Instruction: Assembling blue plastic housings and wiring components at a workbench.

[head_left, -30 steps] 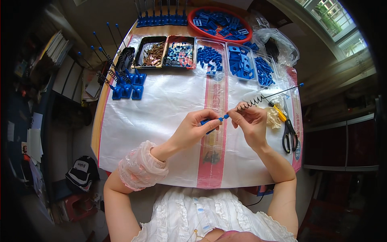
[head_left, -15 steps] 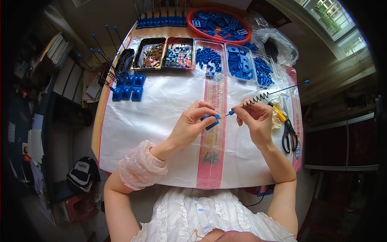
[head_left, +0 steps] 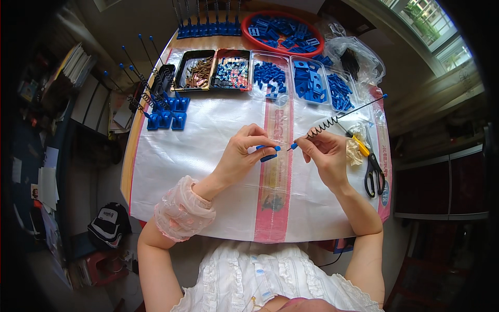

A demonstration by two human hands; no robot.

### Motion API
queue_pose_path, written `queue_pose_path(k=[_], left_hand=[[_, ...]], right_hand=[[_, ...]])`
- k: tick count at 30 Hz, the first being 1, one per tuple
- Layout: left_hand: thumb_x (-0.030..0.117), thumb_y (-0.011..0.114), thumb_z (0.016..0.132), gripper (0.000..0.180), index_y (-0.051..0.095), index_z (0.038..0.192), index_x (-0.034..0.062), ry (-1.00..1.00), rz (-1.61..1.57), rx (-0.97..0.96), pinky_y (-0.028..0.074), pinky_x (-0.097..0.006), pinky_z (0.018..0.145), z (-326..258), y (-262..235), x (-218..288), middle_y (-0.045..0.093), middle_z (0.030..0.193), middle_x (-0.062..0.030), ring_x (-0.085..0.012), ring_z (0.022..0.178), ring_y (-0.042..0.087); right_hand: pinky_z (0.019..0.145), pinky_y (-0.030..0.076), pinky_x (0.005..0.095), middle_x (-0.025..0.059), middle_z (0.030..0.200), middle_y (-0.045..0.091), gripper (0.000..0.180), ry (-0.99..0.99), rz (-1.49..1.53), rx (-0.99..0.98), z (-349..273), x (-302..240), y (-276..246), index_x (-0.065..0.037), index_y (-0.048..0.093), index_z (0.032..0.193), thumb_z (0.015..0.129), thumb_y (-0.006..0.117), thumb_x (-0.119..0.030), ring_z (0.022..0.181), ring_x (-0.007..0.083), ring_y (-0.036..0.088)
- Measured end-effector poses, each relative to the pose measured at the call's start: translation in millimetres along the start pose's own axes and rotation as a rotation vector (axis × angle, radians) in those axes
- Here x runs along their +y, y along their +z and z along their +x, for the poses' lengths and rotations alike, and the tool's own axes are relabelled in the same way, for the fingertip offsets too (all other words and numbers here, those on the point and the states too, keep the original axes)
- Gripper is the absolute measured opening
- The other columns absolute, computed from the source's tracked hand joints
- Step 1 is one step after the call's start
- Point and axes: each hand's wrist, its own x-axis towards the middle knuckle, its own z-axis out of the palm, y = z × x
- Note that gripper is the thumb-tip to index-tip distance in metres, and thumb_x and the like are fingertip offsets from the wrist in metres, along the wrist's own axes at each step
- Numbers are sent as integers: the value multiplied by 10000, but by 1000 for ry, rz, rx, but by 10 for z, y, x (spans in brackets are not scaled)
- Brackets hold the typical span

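My left hand (head_left: 236, 156) pinches a small blue plastic base (head_left: 268, 157) between thumb and fingers, over the middle of the table. Opposite it, my right hand (head_left: 328, 156) is closed on a black coiled spring rod (head_left: 323, 126). The rod's long straight end slants up to the right and has a blue tip. A blue collar (head_left: 293, 146) sits on its near end, with a thin dark point sticking out toward the base. Base and rod are a small gap apart. Part of the base is hidden by my fingers.
Finished-looking spring rods on blue bases (head_left: 165, 117) stand at left; more are at the back. Along the far side are trays of brass-coloured screws (head_left: 198, 73), nuts (head_left: 232, 70) and blue parts (head_left: 269, 75), plus a red basin (head_left: 318, 51). Scissors (head_left: 373, 174) and a yellow-handled tool (head_left: 359, 145) lie right.
The spring rod has tilted more steeply, and its near end has shifted slightly left toward the base. My left hand has turned the base a little.
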Motion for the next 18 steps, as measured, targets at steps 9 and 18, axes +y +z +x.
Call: queue_pose_path(k=[9, 18], left_hand=[[12, 775, 825, 211, 783, 1025, 79, 60, 238, -9, 531, -316, 866, 71, -110, -122, 634, 1042, -57, -205, 1002, 633], [14, 824, 761, 360, 770, 1109, 88, -121, 154, -108, 522, -324, 912, 90, -218, -21, 643, 1085, -50, -197, 998, 633]], right_hand=[[487, 361, 217, 5, 623, 627, 154, 91, 8, 2, 50, 71, -8, 8, 736, 812, 915, 745, -106, 532, 47, 527], [495, 375, 215, 9, 652, 650, 134, 74, -24, -25, 18, 120, -10, 13, 746, 863, 922, 743, -108, 544, 48, 535]])
